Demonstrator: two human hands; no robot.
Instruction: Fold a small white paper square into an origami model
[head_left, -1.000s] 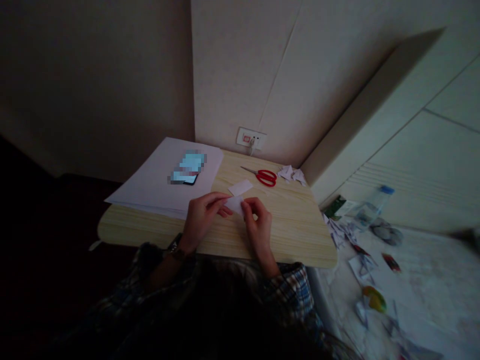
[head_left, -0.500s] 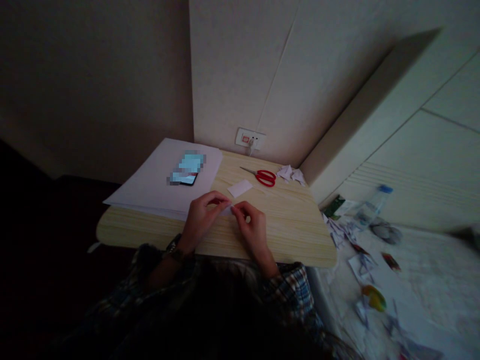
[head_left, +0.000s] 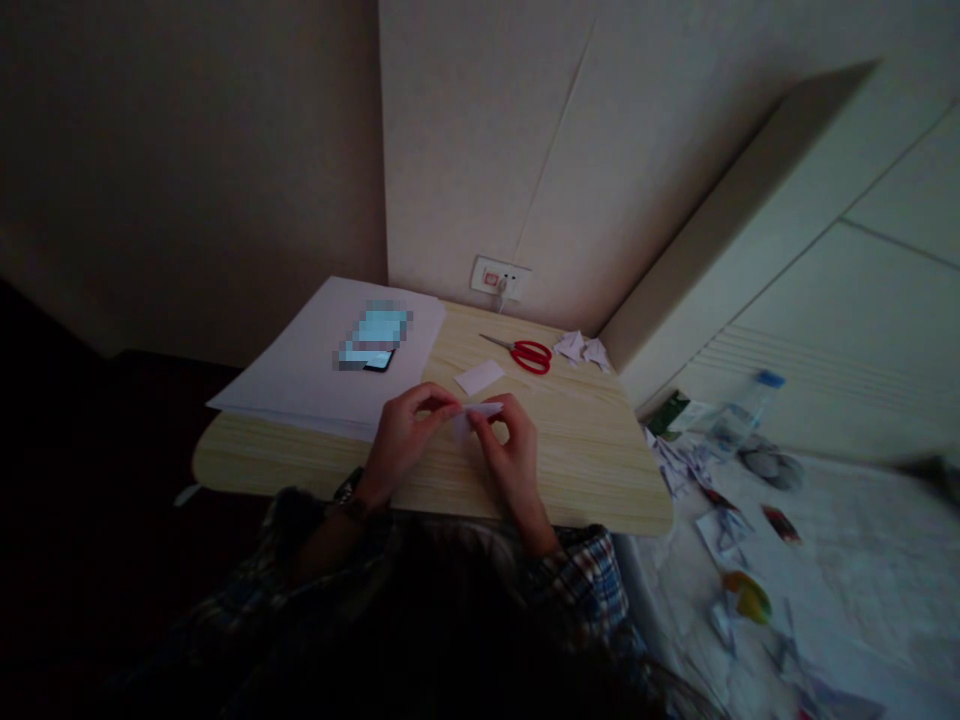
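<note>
The left grip (head_left: 401, 435) and right grip (head_left: 514, 450) pinch 1 small, bent white paper (head_left: 487, 408) between them above the table (head_left: 592, 450). Just beyond lies 1 paper slip (head_left: 480, 377); farther, 1 pair of red-handled scissors (head_left: 519, 349); beyond right, 2 folded papers (head_left: 571, 347); beyond left, 1 smartphone (head_left: 377, 335) on large white sheets (head_left: 296, 355).

The small paper piece (head_left: 460, 426) is partly covered by the fingers of the left grip (head_left: 401, 435) and the right grip (head_left: 516, 450), so its full outline and folds can't be made out. The phone (head_left: 382, 363) shows only coarse squares over its screen (whatever it displays is unreadable) and hides part of the large paper sheets (head_left: 292, 370). Wrists (head_left: 372, 490) cover stretches of the near edge of the surface (head_left: 600, 460). The bed (head_left: 862, 530) runs off the picture at right; on it, the bottle (head_left: 746, 415) is blurred, and the reddish item (head_left: 781, 524) is too small to identify.
</note>
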